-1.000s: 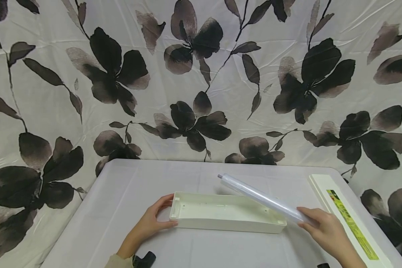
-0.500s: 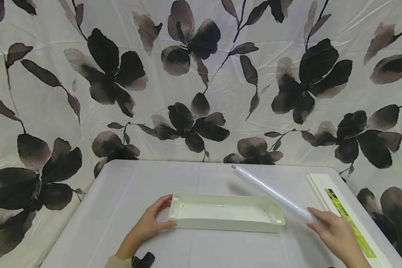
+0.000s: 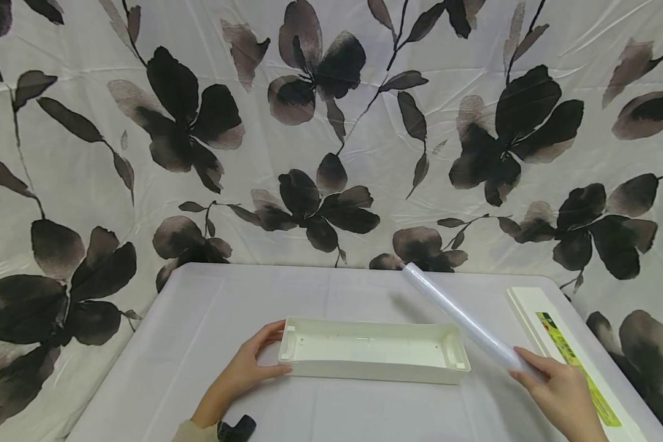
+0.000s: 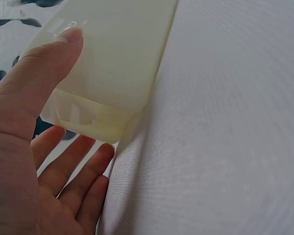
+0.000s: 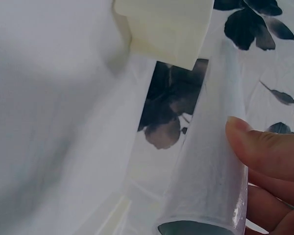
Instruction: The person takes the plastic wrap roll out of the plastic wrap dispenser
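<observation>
A roll of clear plastic wrap is held near its lower end by my right hand, raised above the table and slanting up to the left. Its open tube end faces the right wrist camera, and the thumb lies along its side. My left hand grips the left end of a long cream plastic box, thumb on the front wall and fingers round the end. The box lies open side up, with small fittings inside both ends. In the left wrist view its smooth outer wall shows.
At the right of the white-covered table lies a long white lid-like piece with a yellow-green label, partly behind my right hand. A floral curtain hangs behind the table's far edge.
My right hand has moved a little to the right with the wrap roll, which tilts more steeply and no longer crosses over the box. My left hand and the box stay in place.
</observation>
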Tool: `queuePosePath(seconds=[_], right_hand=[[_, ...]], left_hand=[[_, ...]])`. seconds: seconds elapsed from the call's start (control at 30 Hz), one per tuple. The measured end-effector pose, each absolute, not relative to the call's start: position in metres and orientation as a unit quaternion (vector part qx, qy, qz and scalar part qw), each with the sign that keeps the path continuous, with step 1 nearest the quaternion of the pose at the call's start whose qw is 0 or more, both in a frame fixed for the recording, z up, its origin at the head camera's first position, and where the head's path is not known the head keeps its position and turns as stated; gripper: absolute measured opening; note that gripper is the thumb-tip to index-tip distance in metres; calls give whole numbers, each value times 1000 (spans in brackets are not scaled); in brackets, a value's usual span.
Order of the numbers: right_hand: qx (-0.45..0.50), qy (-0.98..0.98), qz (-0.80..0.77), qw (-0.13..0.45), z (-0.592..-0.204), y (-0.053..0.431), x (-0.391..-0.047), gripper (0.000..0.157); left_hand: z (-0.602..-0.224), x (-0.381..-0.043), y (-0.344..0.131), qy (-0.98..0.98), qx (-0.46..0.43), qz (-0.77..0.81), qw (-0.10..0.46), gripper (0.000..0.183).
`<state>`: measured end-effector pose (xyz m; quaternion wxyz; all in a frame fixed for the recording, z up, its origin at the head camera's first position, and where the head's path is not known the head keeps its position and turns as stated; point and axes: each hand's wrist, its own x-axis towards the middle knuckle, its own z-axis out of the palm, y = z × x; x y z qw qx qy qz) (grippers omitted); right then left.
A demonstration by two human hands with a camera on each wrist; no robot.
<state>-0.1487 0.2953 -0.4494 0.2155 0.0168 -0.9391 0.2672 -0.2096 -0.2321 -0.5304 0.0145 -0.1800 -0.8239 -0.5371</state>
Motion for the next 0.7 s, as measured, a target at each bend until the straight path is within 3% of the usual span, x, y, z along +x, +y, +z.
queuePosePath(seconds=[0.7], right_hand=[[-71,-944,281,158,-454,294,-139,52]], left_hand=[[-529,-208,-232,-825,-168,-540,4,86]])
